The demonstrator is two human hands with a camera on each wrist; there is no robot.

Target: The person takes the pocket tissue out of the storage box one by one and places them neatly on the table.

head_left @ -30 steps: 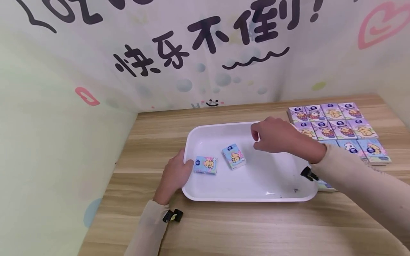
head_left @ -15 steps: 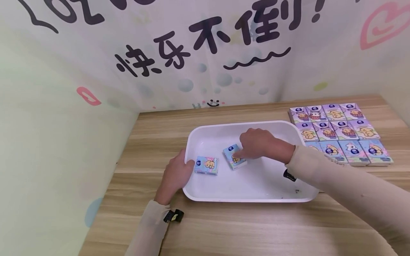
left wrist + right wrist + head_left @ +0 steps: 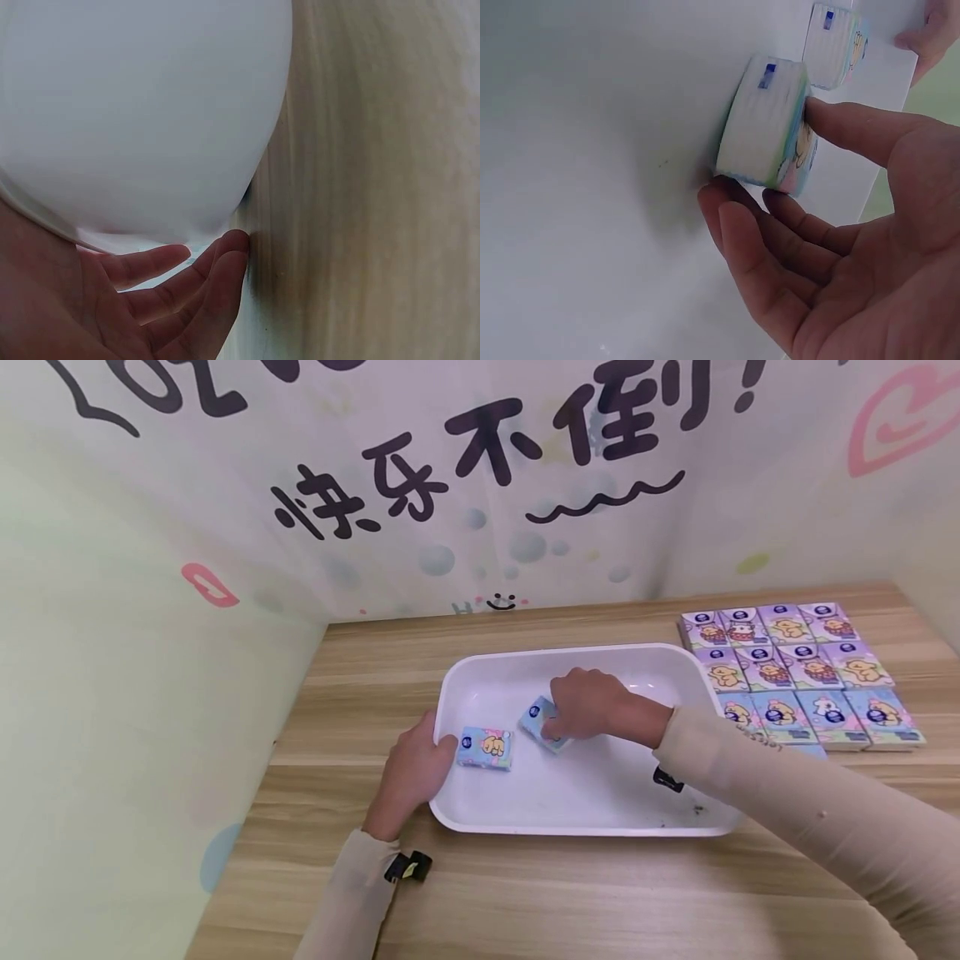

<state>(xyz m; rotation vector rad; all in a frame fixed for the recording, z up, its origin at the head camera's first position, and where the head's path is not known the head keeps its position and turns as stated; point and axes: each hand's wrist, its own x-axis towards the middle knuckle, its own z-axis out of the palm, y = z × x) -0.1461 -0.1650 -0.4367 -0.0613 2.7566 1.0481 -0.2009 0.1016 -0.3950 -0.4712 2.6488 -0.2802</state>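
Note:
My right hand reaches into a white tray and pinches a small blue tissue pack. In the right wrist view, the thumb lies on the printed face of this pack and the fingertips touch its lower end. A second blue tissue pack lies flat in the tray, near its left wall. My left hand holds the tray's left rim, thumb over the edge. From the left wrist view, the left hand's curled fingers are outside the tray wall, close to the tabletop.
Right of the tray, several purple tissue packs and blue tissue packs lie in tight rows, partly hidden by the right sleeve. A printed cloth hangs behind the wooden table. A pale wall stands at the left.
My right hand has come down leftward into the tray and taken hold of the middle tissue pack, which has turned slightly. The left hand stays on the rim.

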